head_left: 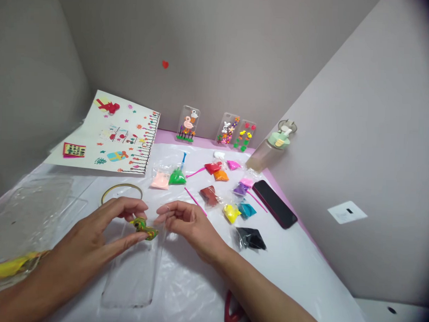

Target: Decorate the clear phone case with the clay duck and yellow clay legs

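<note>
My left hand (103, 230) pinches a small green, yellow and orange clay figure (146, 229) between thumb and fingers. It looks like a little duck with a yellow beak. Below it is a clear phone case (131, 280), bare over its lower part. My right hand (189, 223) has its fingers curled at the case's upper right corner, with thumb and fingertips closed on the edge there. Past my left fingers lies a gold-coloured ring (122, 186), partly hidden by the hand.
Several clay bags, such as green (178, 176), yellow (231, 213) and black (252, 238), lie ahead with pink tools (195, 201). A phone (274, 204) and a bottle (271, 149) are right. Decorated cases (188, 125) lean on the wall. Red-handled scissors (232, 312) sit near my right forearm.
</note>
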`<act>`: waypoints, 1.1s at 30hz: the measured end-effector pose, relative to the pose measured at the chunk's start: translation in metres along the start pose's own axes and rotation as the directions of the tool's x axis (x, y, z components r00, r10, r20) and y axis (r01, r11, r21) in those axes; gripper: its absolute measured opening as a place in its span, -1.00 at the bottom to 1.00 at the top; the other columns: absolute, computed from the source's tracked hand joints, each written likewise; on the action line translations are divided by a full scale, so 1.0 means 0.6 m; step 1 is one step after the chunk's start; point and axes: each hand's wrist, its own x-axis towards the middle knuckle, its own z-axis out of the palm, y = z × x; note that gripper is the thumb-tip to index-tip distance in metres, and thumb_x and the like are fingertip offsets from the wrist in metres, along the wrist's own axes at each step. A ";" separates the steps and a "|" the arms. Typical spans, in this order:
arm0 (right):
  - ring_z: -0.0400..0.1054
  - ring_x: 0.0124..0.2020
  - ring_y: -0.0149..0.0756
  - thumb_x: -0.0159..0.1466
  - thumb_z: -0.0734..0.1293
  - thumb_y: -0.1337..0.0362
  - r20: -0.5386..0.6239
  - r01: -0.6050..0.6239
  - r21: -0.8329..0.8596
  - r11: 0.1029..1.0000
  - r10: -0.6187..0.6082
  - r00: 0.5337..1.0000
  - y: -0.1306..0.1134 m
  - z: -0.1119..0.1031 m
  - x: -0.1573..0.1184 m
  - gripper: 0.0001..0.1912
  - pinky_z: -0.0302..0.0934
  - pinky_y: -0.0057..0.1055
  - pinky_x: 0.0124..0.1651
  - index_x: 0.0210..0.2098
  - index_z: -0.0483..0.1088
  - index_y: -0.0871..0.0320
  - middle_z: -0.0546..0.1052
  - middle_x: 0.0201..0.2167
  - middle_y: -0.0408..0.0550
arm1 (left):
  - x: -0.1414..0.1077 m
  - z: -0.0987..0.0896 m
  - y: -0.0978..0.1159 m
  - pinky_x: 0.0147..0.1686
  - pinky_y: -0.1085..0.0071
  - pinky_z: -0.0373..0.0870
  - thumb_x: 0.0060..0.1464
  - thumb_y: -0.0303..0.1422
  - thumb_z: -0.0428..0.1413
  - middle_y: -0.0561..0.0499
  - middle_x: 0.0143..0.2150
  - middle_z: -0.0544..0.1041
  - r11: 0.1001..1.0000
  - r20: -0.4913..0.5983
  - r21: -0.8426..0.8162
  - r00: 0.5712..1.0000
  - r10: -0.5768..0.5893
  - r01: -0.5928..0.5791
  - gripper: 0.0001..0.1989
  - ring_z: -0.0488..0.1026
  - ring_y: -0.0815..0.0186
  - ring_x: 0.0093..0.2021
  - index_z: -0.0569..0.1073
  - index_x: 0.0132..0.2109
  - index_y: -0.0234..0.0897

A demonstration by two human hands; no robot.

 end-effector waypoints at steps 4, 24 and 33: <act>0.45 -0.32 -0.34 0.05 0.45 0.33 0.016 0.011 -0.009 1.000 -0.010 1.000 0.000 0.001 -0.001 -0.73 0.23 -0.42 -0.19 -0.21 0.57 0.12 0.64 -0.32 -0.13 | -0.003 0.005 0.010 -0.15 0.24 0.57 0.17 0.05 0.17 0.03 -0.04 0.61 0.999 -0.048 0.020 0.998 0.050 -0.049 -0.57 0.61 0.05 -0.03 0.40 0.14 0.12; 0.44 -0.35 -0.38 0.06 0.47 0.33 0.041 -0.024 0.064 0.998 0.021 0.999 -0.002 0.005 -0.005 -0.74 0.27 -0.42 -0.17 -0.21 0.57 0.11 0.60 -0.32 -0.16 | -0.003 0.016 0.040 0.04 0.21 0.31 0.27 0.00 0.10 0.07 0.01 0.52 0.993 -0.177 0.031 0.977 0.122 -0.118 -0.69 0.44 0.07 0.06 0.43 0.08 0.09; 0.39 -0.33 -0.41 -0.15 0.69 0.29 0.050 -0.059 0.079 0.995 0.055 0.997 -0.001 0.017 -0.007 -0.45 0.24 -0.46 -0.19 -0.18 0.50 0.10 0.50 -0.32 -0.23 | -0.004 0.023 0.043 0.09 0.14 0.29 0.29 -0.06 0.10 0.05 0.02 0.51 0.990 -0.162 -0.004 0.977 0.135 -0.137 -0.72 0.40 0.04 0.12 0.41 0.09 0.09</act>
